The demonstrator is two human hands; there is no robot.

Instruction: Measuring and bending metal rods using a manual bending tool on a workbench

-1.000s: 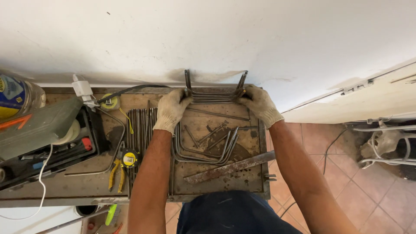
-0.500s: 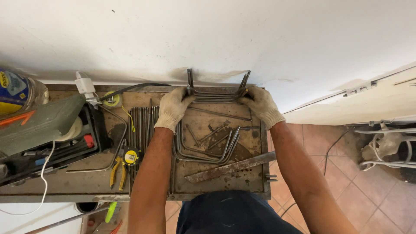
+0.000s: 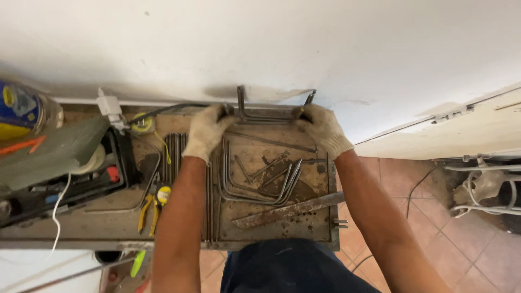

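Two gloved hands are clamped on a bundle of bent steel rods (image 3: 271, 114) at the far edge of a rusty metal worktop (image 3: 320, 228), right up against the white wall (image 3: 260, 43). The left hand (image 3: 206, 130) is curled shut around the bundle's left corner, and the right hand (image 3: 320, 127) is closed around its right corner. From each corner the rod ends turn up and stand against the wall, the left ends upright, the right ends leaning a little outward. On the worktop, nearer the person than the bundle, lies a loose nest of more bent rods (image 3: 260, 182), U-shaped pieces stacked into one another. Nearer still, a flat rusty bar (image 3: 287, 210) lies slantwise, its right end reaching the worktop's right edge. Left of the nest a row of straight rods (image 3: 176, 149) runs from the wall side toward the person, partly hidden by the left forearm. Further left along the worktop are yellow-handled pliers (image 3: 146, 209) and a yellow tape measure (image 3: 163, 194) just beside them. A black tray of tools (image 3: 70, 184) sits at the worktop's left end, with a spray can (image 3: 24, 111) standing behind it by the wall. Right of the worktop the floor is reddish tile (image 3: 456, 244).
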